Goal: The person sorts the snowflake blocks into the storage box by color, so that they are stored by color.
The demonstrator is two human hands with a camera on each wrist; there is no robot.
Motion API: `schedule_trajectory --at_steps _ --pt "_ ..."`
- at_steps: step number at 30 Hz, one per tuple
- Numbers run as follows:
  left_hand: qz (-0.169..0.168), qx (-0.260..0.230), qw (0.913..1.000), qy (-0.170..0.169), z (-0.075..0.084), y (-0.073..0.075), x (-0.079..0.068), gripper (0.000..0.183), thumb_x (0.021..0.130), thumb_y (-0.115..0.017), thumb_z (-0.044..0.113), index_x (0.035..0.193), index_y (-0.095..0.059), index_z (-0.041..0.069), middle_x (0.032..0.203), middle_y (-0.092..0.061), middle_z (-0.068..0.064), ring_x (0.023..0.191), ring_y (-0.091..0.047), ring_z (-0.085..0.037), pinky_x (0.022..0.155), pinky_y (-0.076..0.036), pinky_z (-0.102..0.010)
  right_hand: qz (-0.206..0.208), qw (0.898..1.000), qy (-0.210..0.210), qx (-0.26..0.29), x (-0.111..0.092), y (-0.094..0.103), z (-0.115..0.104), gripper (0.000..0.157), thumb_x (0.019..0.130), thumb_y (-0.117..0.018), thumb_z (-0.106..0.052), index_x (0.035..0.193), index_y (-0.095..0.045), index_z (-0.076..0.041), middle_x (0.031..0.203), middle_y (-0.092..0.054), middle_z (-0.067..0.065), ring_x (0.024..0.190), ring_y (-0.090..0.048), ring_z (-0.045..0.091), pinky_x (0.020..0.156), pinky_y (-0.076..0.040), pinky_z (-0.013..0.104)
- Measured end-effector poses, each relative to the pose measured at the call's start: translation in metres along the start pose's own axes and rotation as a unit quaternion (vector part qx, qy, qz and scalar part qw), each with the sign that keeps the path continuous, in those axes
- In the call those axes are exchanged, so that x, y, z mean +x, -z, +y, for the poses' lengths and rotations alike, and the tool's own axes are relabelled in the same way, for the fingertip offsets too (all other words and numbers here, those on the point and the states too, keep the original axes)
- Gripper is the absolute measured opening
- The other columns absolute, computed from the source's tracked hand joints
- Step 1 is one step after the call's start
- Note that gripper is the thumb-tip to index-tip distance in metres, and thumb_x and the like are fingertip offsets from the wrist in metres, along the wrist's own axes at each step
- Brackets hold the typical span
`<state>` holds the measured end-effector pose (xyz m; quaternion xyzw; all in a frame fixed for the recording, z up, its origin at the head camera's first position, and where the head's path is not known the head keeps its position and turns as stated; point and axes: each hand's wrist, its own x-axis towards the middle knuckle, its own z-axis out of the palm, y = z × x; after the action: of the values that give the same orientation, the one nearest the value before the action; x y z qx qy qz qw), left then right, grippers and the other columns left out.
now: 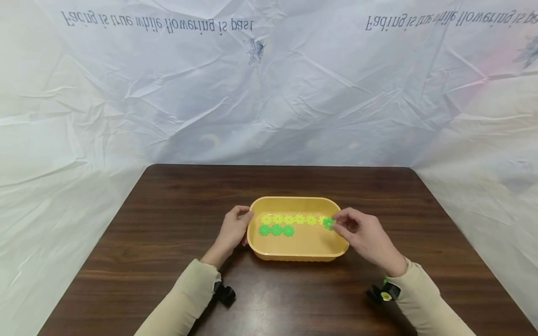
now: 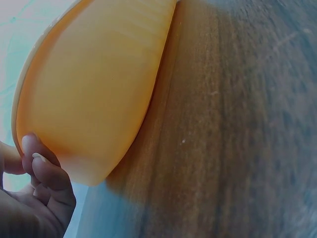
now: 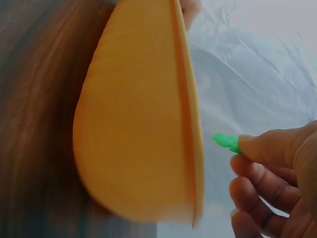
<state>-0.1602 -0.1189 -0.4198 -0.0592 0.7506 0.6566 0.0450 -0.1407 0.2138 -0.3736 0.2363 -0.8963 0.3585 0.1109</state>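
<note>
A yellow oval-cornered plastic tub (image 1: 311, 245) sits on the table. My left hand (image 1: 233, 229) grips its left rim, fingers curled at the edge in the left wrist view. Between thumb and fingertips, my right hand (image 1: 366, 235) pinches a green flower-shaped piece (image 3: 226, 142), held above the tub's right end. Inside, a row of several yellow flower-shaped pieces (image 1: 288, 219) runs along the far side, the rightmost partly covered by the held piece. In front of that row, at the left, lie three green flower-shaped pieces (image 1: 276, 229) side by side.
The dark wood-grain table (image 1: 168, 280) surrounds the tub on every side. A pale printed sheet (image 1: 269, 107) hangs behind and beside it. Black cameras are strapped to both wrists, with beige sleeves (image 1: 180, 298) behind them.
</note>
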Motion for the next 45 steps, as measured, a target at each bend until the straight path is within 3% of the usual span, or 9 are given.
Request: schedule_trajectory --at_steps 6,12,27,35,45 --pt "-0.001 -0.002 1.0000 -0.004 -0.001 0.000 0.000 0.033 0.101 -0.053 0.021 0.127 -0.050 0.001 0.090 -0.066 -0.022 0.037 -0.045 -0.014 0.035 -0.041 -0.027 -0.038 0.999 0.005 -0.004 0.021 -0.018 -0.010 0.015 0.086 -0.075 -0.011 0.100 -0.069 -0.013 0.080 -0.064 -0.010 0.073 -0.058 0.006 0.066 -0.050 0.031" --pt "0.001 -0.001 1.0000 -0.001 0.000 0.000 0.000 0.033 0.100 -0.054 0.020 0.127 -0.050 0.001 0.089 -0.065 -0.023 0.037 -0.045 -0.014 0.035 -0.041 -0.027 -0.066 0.998 -0.010 -0.012 0.036 -0.036 -0.013 0.013 0.086 -0.074 -0.009 0.098 -0.070 -0.011 0.077 -0.064 -0.007 0.070 -0.058 0.008 0.066 -0.048 0.030" --pt "-0.001 -0.002 1.0000 -0.003 -0.001 0.000 0.000 0.033 0.100 -0.054 0.020 0.127 -0.050 0.000 0.088 -0.066 -0.022 0.037 -0.045 -0.014 0.035 -0.040 -0.026 -0.142 0.987 -0.063 -0.030 0.047 -0.065 -0.012 0.013 0.086 -0.065 -0.001 0.098 -0.069 -0.005 0.067 -0.058 -0.004 0.053 -0.046 0.009 0.050 -0.040 0.025" --pt "-0.001 -0.010 0.9999 -0.009 -0.001 -0.001 0.001 0.032 0.100 -0.054 0.020 0.125 -0.051 0.000 0.085 -0.065 -0.024 0.037 -0.044 -0.014 0.034 -0.040 -0.026 -0.148 0.981 -0.098 -0.079 0.048 -0.071 -0.013 0.012 0.087 -0.065 -0.007 0.098 -0.069 -0.010 0.068 -0.059 -0.006 0.049 -0.045 0.010 0.045 -0.037 0.027" --pt "0.001 -0.010 0.9999 -0.007 -0.001 -0.001 0.002 0.032 0.100 -0.054 0.019 0.125 -0.051 -0.001 0.085 -0.064 -0.025 0.036 -0.044 -0.014 0.034 -0.040 -0.026 -0.142 0.980 -0.106 -0.085 0.049 -0.072 -0.010 0.014 0.088 -0.065 -0.008 0.102 -0.069 -0.007 0.070 -0.061 -0.005 0.050 -0.048 0.011 0.045 -0.040 0.027"
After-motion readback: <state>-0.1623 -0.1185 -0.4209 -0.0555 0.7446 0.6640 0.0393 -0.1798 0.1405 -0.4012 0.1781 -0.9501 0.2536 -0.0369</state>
